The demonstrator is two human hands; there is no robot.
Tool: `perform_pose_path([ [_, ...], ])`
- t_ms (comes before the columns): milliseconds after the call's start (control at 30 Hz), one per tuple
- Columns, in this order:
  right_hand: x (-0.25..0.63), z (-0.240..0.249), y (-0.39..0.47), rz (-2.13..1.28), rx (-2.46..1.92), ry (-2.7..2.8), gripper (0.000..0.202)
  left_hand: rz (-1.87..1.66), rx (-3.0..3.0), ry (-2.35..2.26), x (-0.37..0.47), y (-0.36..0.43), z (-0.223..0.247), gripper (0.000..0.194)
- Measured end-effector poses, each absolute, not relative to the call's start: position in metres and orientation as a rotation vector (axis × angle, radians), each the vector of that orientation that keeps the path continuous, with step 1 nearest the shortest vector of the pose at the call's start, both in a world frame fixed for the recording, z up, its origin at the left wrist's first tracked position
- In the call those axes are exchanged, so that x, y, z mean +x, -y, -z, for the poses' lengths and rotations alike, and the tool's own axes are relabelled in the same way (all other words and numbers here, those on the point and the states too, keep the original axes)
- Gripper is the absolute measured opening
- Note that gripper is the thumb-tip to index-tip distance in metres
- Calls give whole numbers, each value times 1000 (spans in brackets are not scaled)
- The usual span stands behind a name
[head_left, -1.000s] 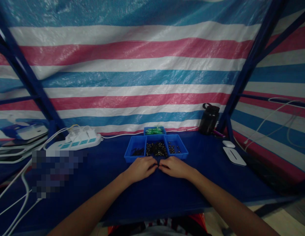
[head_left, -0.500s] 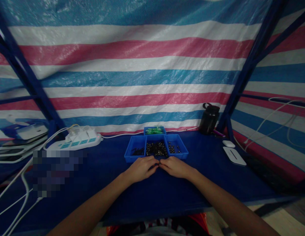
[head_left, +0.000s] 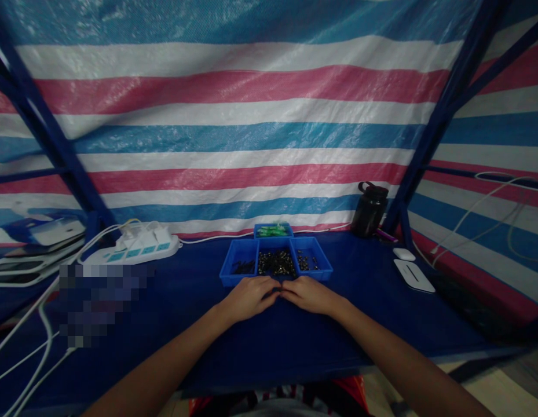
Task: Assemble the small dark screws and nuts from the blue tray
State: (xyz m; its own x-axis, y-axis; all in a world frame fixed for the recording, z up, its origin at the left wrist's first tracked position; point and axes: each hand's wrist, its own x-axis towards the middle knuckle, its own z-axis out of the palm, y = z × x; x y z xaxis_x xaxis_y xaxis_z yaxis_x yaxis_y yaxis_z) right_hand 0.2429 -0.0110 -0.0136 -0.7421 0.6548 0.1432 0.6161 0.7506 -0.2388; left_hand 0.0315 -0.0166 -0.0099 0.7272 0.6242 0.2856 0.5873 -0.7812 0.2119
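Striped plastic sheet [head_left: 260, 136]: we see horizontal bands of blue, white and pinkish red.
Dark blue metal frame [head_left: 65, 152]: we see one plain shade.
Flat navy tabletop [head_left: 273, 347]: plain, deep navy to us.
Rectangular blue plastic bins [head_left: 230, 282]: we read a brighter blue.
Small shiny pieces [head_left: 277, 263]: we make out black flecked with brassy gold.
Black cylindrical bottle [head_left: 368, 213]: black to us throughout.
White oblong power strip [head_left: 168, 249]: we note teal-blue socket faces.

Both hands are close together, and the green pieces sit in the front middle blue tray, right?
Not quite: the head view shows the green pieces in the rear blue tray. The left hand and right hand are indeed close together.
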Motion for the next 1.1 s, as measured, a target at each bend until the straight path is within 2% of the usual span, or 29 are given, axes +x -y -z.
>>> perform_pose_path([
  [400, 243, 11, 13, -295, -1047, 2706, 26, -370, 2834, -1060, 32, 14, 10, 15],
  [1100, 243, 7, 15, -247, -1000, 2685, 25, -343, 2891, -1015, 32, 14, 14, 15],
])
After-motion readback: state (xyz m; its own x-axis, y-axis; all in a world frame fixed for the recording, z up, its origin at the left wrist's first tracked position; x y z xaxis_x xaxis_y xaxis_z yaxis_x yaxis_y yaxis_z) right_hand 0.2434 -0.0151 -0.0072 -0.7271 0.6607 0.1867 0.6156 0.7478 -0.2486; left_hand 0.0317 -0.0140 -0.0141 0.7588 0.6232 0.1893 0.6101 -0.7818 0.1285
